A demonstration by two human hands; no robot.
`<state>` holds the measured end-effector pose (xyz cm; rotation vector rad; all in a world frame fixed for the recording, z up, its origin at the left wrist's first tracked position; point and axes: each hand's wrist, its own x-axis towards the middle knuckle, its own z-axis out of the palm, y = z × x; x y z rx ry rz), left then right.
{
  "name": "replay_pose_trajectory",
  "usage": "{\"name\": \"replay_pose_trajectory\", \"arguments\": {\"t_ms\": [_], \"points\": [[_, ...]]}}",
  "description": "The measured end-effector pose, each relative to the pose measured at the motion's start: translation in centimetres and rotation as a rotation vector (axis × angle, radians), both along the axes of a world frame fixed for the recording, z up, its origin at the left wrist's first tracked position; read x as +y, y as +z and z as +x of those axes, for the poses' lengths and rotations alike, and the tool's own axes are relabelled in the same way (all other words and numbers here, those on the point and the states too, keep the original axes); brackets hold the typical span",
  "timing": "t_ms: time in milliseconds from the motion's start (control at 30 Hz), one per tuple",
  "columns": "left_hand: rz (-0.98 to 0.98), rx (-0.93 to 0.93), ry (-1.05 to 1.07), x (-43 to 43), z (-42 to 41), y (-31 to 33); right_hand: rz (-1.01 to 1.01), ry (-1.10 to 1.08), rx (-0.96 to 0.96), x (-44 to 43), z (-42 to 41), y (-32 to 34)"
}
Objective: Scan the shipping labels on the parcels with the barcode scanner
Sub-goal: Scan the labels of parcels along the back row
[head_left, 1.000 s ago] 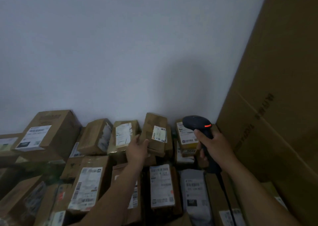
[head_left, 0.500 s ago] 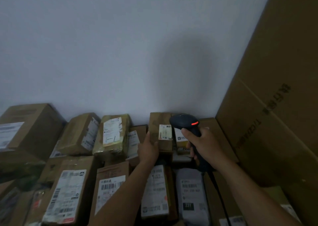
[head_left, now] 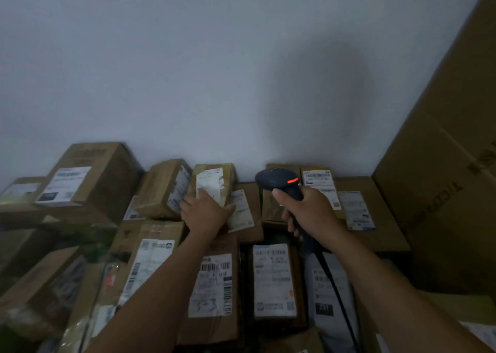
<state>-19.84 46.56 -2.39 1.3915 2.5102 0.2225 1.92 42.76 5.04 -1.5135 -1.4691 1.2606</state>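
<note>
Near row: parcels (head_left: pixel 212 283) lie label-up. The scanner cable (head_left: pixel 335 285) trails over a grey bag (head_left: pixel 331 291). Risk: the cable snags a box corner and jerks the aim.

Mid: right hand (head_left: pixel 308 213) is closed round the scanner (head_left: pixel 279 182) handle, red light on, head aimed at the far row.

Left hand (head_left: pixel 206 210) lies flat, fingers extended, on a taped parcel (head_left: pixel 229 180) by the wall (head_left: pixel 188 84). It grips nothing and covers the lower part of the creased label (head_left: pixel 210 182). Risk: a covered or wrinkled barcode gives no read. Dim light and crowded neighbours invite a wrong-label scan. The pile's support is hidden.
</note>
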Motion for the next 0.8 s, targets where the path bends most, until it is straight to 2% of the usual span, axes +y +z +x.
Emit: {"name": "replay_pose_trajectory", "arguments": {"t_ms": [167,333,533,800], "points": [[-0.094,-0.026,0.032,0.3,-0.6,-0.8,-0.020,0.017,-0.002,-0.1,-0.8,-0.6],[0.014,-0.124,0.037,-0.3,-0.8,0.6,-0.002,-0.012,0.005,-0.6,-0.7,0.1],[0.215,-0.264,-0.045,-3.8,0.5,6.5,-0.035,-0.083,0.334,-2.1,-1.6,1.6],[0.399,-0.635,-0.116,-11.1,2.4,11.6,-0.111,-0.143,0.552,-6.3,-2.4,5.0]]}}
